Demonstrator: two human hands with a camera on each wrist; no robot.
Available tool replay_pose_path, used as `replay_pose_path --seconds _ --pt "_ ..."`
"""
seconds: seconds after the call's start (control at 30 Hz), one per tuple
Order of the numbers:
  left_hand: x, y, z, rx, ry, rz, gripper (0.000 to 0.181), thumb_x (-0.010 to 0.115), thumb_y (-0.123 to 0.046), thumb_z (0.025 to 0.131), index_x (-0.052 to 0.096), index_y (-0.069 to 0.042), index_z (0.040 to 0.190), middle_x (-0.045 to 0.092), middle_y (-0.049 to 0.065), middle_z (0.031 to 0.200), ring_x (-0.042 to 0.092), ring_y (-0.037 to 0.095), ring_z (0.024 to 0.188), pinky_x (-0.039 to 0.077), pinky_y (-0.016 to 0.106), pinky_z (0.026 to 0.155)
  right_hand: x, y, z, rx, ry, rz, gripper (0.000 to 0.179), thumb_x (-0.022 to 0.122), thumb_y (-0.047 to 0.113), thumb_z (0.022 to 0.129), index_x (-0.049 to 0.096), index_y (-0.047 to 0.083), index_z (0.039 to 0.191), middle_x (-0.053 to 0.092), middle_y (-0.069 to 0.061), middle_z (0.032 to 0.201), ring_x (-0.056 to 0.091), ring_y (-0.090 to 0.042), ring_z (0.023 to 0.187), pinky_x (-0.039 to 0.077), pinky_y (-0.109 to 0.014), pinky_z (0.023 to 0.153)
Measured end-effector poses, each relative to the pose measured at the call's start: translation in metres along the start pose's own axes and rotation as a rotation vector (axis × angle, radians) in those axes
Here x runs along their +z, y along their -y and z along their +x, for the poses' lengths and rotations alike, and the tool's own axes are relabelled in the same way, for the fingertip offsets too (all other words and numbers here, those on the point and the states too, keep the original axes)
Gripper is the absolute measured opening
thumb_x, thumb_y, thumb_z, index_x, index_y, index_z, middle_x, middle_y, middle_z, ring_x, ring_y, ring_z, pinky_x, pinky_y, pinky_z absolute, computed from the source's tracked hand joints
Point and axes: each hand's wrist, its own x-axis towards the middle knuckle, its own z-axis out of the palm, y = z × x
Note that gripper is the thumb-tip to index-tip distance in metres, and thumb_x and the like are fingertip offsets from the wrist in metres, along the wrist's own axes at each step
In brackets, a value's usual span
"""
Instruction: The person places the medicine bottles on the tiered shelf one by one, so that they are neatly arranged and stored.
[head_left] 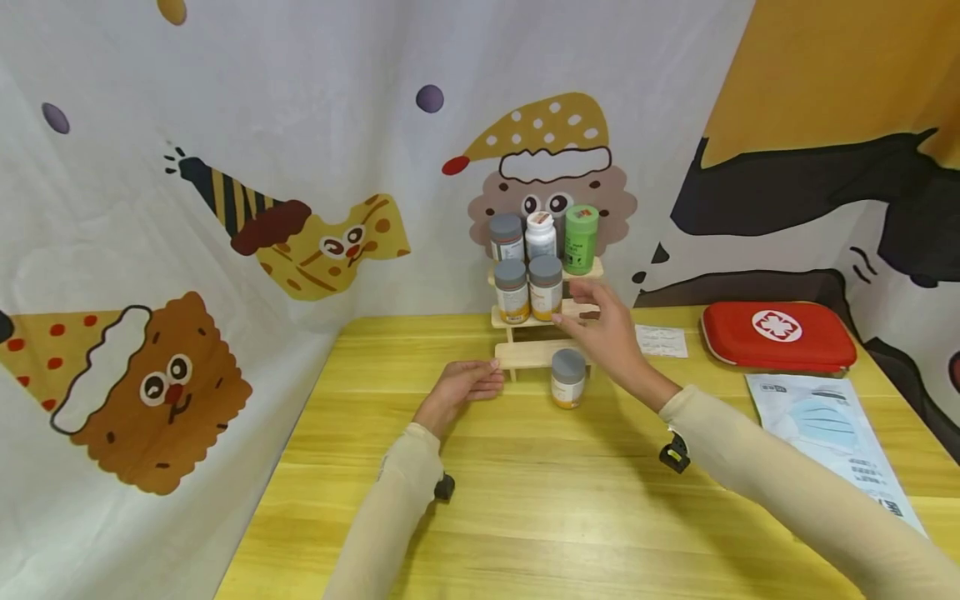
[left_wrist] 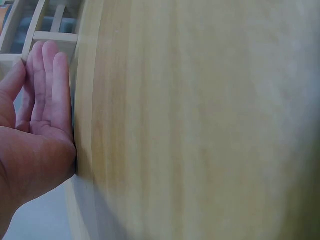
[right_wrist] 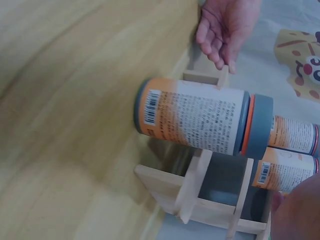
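A three-step wooden rack (head_left: 525, 355) stands against the backdrop. My left hand (head_left: 462, 385) is at the left end of its lowest step, fingertips right at the wood; in the left wrist view the fingers (left_wrist: 62, 95) are nearly straight. On the middle step stand two grey-lidded supplement jars, the left one (head_left: 513, 293) beside the right one (head_left: 545, 292). My right hand (head_left: 609, 329) is just right of the latter, thumb tip at its lower side, fingers loosely bent. Another grey-lidded jar (head_left: 567, 380) stands upright on the table before the rack, large in the right wrist view.
On the top step are a grey-lidded jar (head_left: 506, 237), a white bottle (head_left: 541, 237) and a green canister (head_left: 581, 240). To the right lie a paper slip (head_left: 662, 342), a red first-aid case (head_left: 780, 337) and a mask packet (head_left: 828, 425). A printed cloth (head_left: 300, 100) hangs behind.
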Motion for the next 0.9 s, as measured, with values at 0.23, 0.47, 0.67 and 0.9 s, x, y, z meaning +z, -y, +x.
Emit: replay_pose_path --seconds 0.23,0.47,0.67,0.9 --pt "0.0 0.001 0.0 -0.01 -0.006 -0.01 0.039 0.074 -0.026 0.102 0.072 0.004 0.126 0.082 0.006 0.096 0.081 0.017 0.091 0.068 0.032 0.085 -0.008 -0.008 -0.02 -0.011 0.055 0.002 0.06 0.085 0.022 0.093 0.059 0.007 0.145 0.061 -0.014 0.144 0.061 -0.033 0.13 0.058 -0.058 0.103" --pt "-0.001 0.002 0.002 0.002 -0.01 -0.016 0.038 0.075 -0.025 0.102 0.073 0.005 0.124 0.082 0.006 0.094 0.081 0.018 0.089 0.068 0.032 0.084 -0.016 -0.02 -0.036 0.018 0.132 0.044 0.059 0.082 0.022 0.095 0.058 0.006 0.147 0.06 -0.014 0.145 0.059 -0.033 0.133 0.055 -0.056 0.111" --pt "0.001 0.002 0.002 0.006 -0.012 -0.023 0.037 0.075 -0.025 0.101 0.073 0.005 0.124 0.082 0.004 0.092 0.081 0.018 0.088 0.068 0.032 0.083 -0.017 -0.032 -0.051 0.015 0.187 0.046 0.059 0.083 0.02 0.094 0.058 0.01 0.147 0.063 -0.018 0.143 0.061 -0.032 0.133 0.056 -0.054 0.111" --pt "0.001 0.003 0.002 0.01 -0.017 -0.005 0.038 0.075 -0.027 0.102 0.074 0.005 0.121 0.081 0.005 0.093 0.081 0.018 0.088 0.068 0.033 0.086 -0.014 -0.037 -0.06 0.013 0.221 0.067 0.061 0.085 0.015 0.092 0.059 0.004 0.145 0.064 -0.019 0.141 0.063 -0.035 0.129 0.056 -0.06 0.109"
